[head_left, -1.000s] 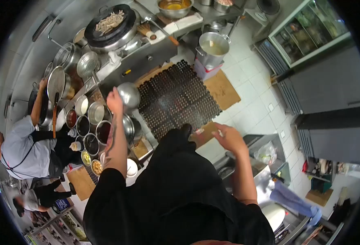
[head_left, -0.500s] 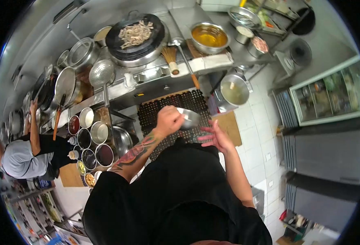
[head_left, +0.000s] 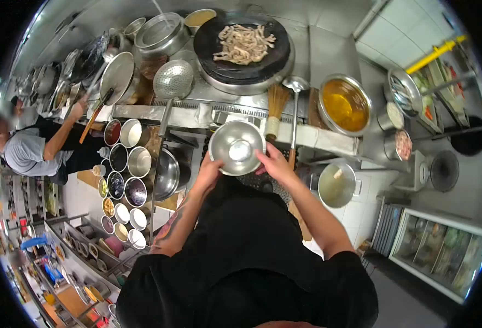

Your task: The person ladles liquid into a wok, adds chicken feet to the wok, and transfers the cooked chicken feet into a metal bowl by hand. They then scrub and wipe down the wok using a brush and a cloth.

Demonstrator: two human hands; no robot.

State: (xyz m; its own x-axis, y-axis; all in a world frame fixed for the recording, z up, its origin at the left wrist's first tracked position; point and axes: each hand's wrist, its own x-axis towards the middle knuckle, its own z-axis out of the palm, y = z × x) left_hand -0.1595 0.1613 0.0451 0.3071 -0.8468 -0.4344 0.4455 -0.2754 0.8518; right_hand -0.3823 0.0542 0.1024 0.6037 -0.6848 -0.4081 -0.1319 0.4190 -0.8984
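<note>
Between my two hands is a shiny metal bowl (head_left: 232, 136), its hollow side facing up with no food visible inside. My left hand (head_left: 211, 171) grips the bowl's lower left rim, thumb over the edge. On the other side my right hand (head_left: 274, 163) holds the lower right rim, fingers partly hidden beneath. Beyond the bowl, a dark wok (head_left: 208, 52) on the stove carries pale cooked strips of food (head_left: 244, 45). A bamboo brush (head_left: 276, 106) and a long-handled ladle (head_left: 295, 104) lie just past my right hand.
Right of the ladle stands a metal basin of yellow oil (head_left: 346, 106). A pot of cloudy liquid (head_left: 336, 186) sits lower right. At left are a perforated skimmer (head_left: 173, 79), several sauce containers (head_left: 139, 162), and a co-worker (head_left: 38, 150) at another wok. A glass-front fridge (head_left: 440, 251) stands far right.
The bowl, earlier tilted in my left hand alone, is now level and held in both hands. My right hand has closed onto its rim. My view has turned, and I am nearer the stove.
</note>
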